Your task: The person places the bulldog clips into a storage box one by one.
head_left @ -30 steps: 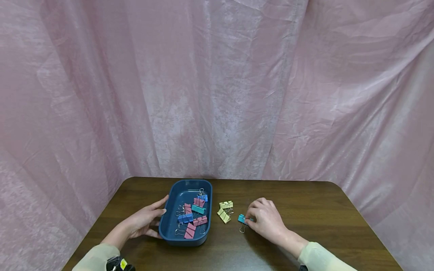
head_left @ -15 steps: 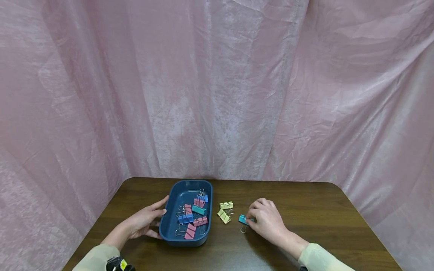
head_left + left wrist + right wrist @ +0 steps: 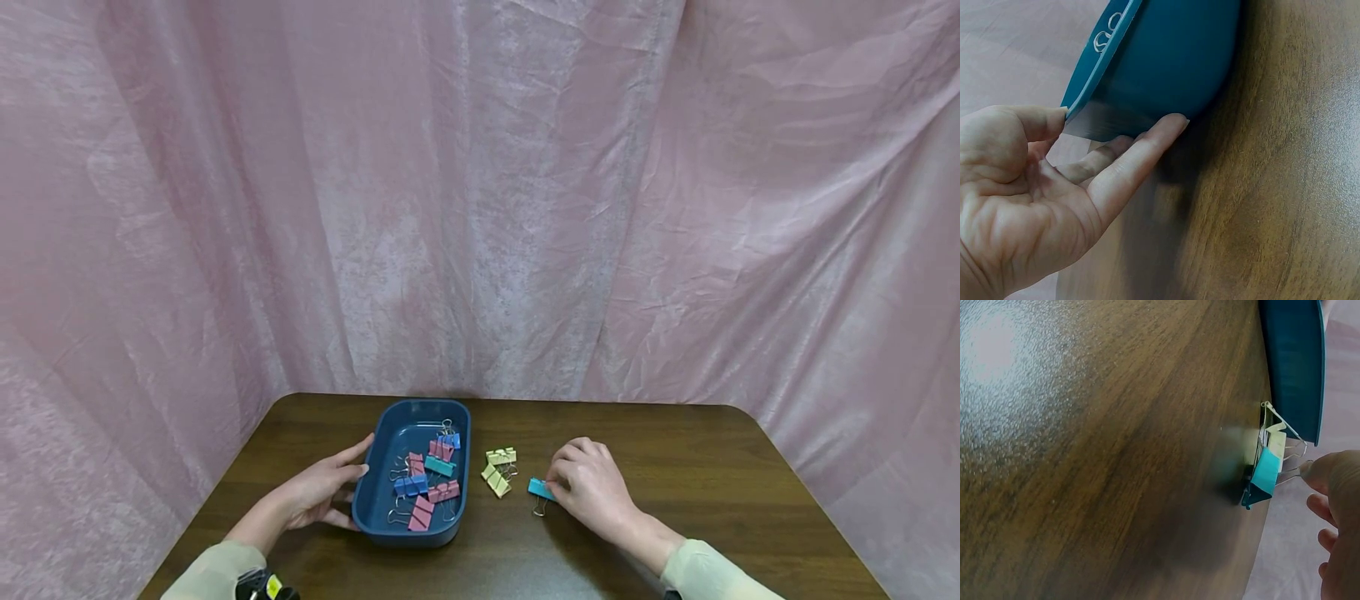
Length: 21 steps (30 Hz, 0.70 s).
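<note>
My left hand (image 3: 318, 493) rests against the left side of a dark blue plastic bin (image 3: 408, 540). In the left wrist view the thumb (image 3: 1047, 123) meets the rim, and extended fingers (image 3: 1138, 162) lie along the outer wall. To the bin's right, my right hand (image 3: 592, 485) pinches a teal binder clip (image 3: 538, 488) at the table. The right wrist view shows its wire handle at the thumb tip (image 3: 1319, 472). Part of this clip is hidden behind the fingers in the head view. Two yellow binder clips (image 3: 496, 481) lie between the bin and the right hand.
Inside the bin are several binder clips: pink (image 3: 422, 513), blue (image 3: 411, 485) and teal (image 3: 439, 466). All stands on a brown wooden table (image 3: 675, 450) with rounded far corners. A pink curtain (image 3: 480, 208) hangs behind the table's far edge.
My right fingertips have shifted slightly to the right on the teal binder clip, and the clip has turned a little. My left hand and the bin have stayed in place.
</note>
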Each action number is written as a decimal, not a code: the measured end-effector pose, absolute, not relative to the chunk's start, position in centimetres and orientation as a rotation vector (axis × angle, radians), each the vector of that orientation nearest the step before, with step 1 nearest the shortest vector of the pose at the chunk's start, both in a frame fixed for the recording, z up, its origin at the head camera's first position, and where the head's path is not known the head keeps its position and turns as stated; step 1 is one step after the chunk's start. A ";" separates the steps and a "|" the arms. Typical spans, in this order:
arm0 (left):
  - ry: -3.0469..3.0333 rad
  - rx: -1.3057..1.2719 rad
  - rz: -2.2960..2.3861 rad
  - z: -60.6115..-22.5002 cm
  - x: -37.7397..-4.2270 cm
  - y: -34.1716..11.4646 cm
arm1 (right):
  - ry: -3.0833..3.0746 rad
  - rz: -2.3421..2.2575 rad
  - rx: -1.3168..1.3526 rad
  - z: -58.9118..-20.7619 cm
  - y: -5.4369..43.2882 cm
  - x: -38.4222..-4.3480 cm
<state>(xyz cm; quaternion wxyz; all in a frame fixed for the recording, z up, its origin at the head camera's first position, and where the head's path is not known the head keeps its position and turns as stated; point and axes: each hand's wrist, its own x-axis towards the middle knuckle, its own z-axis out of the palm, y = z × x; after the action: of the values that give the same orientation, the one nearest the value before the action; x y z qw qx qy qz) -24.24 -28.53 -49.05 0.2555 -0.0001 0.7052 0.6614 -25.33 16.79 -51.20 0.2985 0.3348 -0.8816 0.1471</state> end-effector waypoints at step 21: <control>1.908 0.021 1.802 -49.2 -24.2 -28.6 | -2.348 0.382 0.838 -50.8 17.1 -25.5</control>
<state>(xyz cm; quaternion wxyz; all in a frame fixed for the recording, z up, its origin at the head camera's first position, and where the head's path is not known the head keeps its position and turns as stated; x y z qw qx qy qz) -24.23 -28.64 -49.19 0.2557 0.0078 0.7028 0.6638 -25.45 17.09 -50.77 0.3047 0.3165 -0.8867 0.1444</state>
